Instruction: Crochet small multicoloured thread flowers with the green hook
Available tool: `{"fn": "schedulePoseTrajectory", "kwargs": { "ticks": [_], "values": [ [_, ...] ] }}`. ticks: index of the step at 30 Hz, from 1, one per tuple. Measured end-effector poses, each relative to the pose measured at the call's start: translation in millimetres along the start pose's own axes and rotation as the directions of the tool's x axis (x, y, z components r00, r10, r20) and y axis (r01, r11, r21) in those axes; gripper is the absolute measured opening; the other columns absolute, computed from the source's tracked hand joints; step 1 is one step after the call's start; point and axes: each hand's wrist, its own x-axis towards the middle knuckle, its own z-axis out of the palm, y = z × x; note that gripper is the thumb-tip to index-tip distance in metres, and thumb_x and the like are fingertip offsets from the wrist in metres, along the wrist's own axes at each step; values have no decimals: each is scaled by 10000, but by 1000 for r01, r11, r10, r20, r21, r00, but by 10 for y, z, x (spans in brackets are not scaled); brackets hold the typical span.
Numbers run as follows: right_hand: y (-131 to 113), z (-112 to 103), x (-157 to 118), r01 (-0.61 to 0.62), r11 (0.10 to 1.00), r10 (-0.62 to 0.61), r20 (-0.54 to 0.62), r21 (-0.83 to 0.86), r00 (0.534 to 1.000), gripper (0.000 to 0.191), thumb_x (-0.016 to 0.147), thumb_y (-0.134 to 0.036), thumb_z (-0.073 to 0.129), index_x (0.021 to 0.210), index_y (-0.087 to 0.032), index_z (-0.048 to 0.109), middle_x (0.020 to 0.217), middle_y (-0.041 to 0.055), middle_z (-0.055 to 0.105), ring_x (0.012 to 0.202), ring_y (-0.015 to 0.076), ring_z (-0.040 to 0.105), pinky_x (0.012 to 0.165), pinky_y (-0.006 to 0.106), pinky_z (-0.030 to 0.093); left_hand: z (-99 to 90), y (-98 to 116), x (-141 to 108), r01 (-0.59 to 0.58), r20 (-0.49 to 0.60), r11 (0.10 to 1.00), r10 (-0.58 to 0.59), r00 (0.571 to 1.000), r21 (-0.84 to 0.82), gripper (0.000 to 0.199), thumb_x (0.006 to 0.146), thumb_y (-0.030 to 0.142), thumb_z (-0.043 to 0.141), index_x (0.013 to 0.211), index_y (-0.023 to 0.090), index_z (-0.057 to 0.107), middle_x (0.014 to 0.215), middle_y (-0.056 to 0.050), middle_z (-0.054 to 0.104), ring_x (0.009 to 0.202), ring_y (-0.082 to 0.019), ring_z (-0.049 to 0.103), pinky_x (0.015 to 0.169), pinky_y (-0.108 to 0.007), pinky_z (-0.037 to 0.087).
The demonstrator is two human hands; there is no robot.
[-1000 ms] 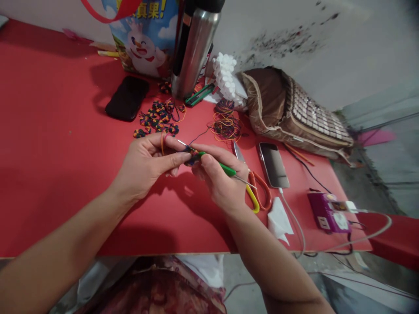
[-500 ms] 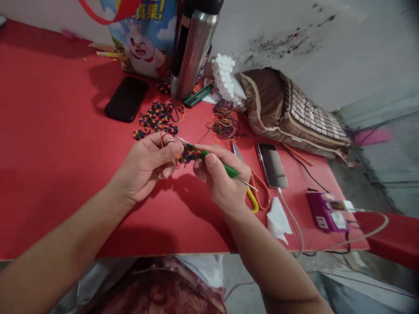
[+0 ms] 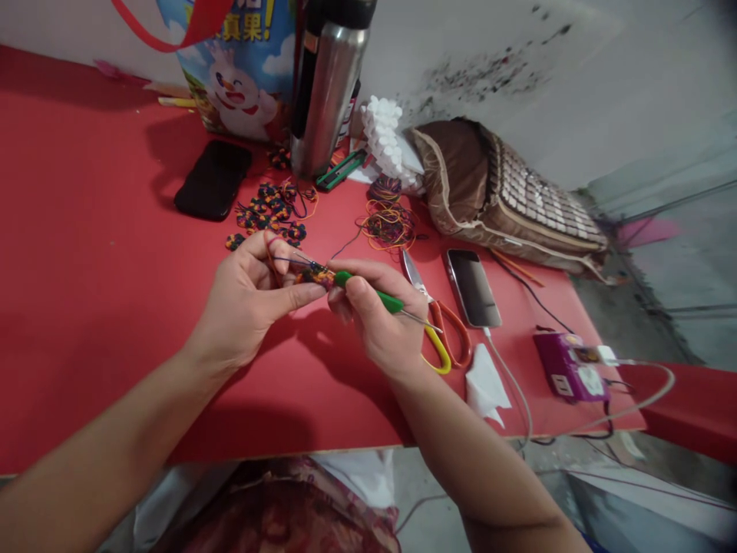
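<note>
Between finger and thumb, my left hand (image 3: 247, 296) pinches a small crocheted piece (image 3: 314, 275) in dark, orange and purple yarn. A strand runs over its raised index finger. Closed round the green handle of a crochet hook (image 3: 374, 293) is my right hand (image 3: 383, 315); the hook's metal tip points left, at the top of the piece. Just beyond the hands lies a pile of small crocheted pieces (image 3: 270, 211) in the same colours. A loose tangle of multicoloured yarn (image 3: 388, 223) rests to its right, with a strand trailing towards the hands.
Right of my hand lie scissors (image 3: 446, 334), a charging phone (image 3: 473, 288), a tissue (image 3: 487, 385) and a purple power box (image 3: 567, 367). Behind are a black phone (image 3: 213, 180), a steel flask (image 3: 331, 92), a green cutter (image 3: 341, 170), a picture bag (image 3: 236, 73) and a brown cushion (image 3: 518, 180).
My left thumb has straightened along the crocheted piece, and the left index finger has lifted with the strand. The hook's tip has come closer to the piece. The whole view has shifted slightly.
</note>
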Motion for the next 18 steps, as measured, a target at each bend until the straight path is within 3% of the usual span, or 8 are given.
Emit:
{"fn": "schedulePoseTrajectory", "kwargs": {
  "ticks": [10,18],
  "values": [
    [8,-1,10,-6,993,-1,53,115,999,175,1011,-391,838,1141,-278,868,789,-19,776,561,83,589,593,270,560,-23,4,6,-21,-16,998,22,1000,53,525,599,95,1043,747,210,552,821,37,648,781,-106,645,767,-219,619],
    [-17,46,34,-49,994,46,40,95,998,332,977,-544,843,1058,-227,783,736,-28,721,543,89,571,520,250,486,6,31,-1,17,-11,1000,-17,1000,-15,509,567,6,989,755,205,560,790,56,604,772,-81,638,751,-168,607]
  ]
}}
